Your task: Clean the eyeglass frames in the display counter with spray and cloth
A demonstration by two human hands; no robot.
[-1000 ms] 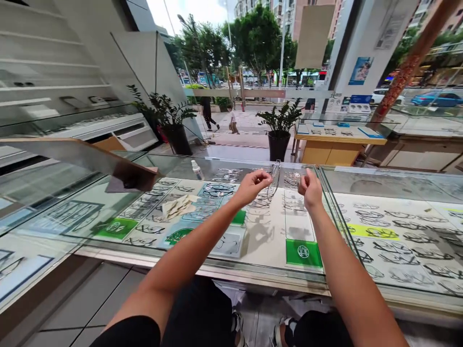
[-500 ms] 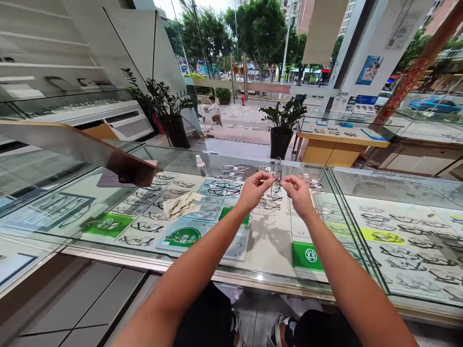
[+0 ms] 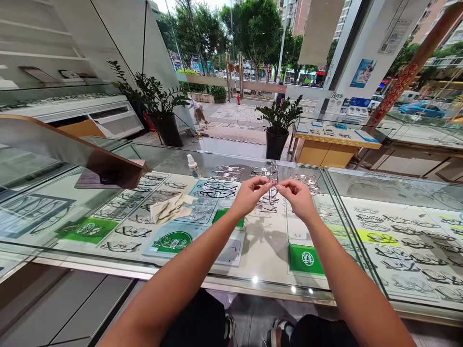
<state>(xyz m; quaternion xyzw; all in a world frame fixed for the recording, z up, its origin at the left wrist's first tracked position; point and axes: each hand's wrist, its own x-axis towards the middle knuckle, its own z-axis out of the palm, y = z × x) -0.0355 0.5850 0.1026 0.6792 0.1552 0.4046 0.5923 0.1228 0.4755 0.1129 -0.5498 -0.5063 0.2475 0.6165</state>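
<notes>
A pair of eyeglasses (image 3: 274, 169) is held up on edge over the glass display counter (image 3: 267, 250). My left hand (image 3: 252, 193) pinches it from the left, thumb and forefinger closed near its middle. From the right, my right hand (image 3: 294, 193) grips it with closed fingertips almost touching the left ones. The fingers cover the part of the frame between them. Beneath and behind the hands, several spectacle frames (image 3: 227, 170) lie in the case.
Left of my arms are a crumpled cream cloth (image 3: 170, 208) and a white spray bottle (image 3: 193, 166). A brown-backed panel (image 3: 119, 166) leans over the counter's left side. Green cards (image 3: 306, 259) sit in the case. Potted plants (image 3: 278, 140) stand beyond.
My right hand has moved in toward the left, so the fingertips now meet on the eyeglasses. The camera view has shifted slightly.
</notes>
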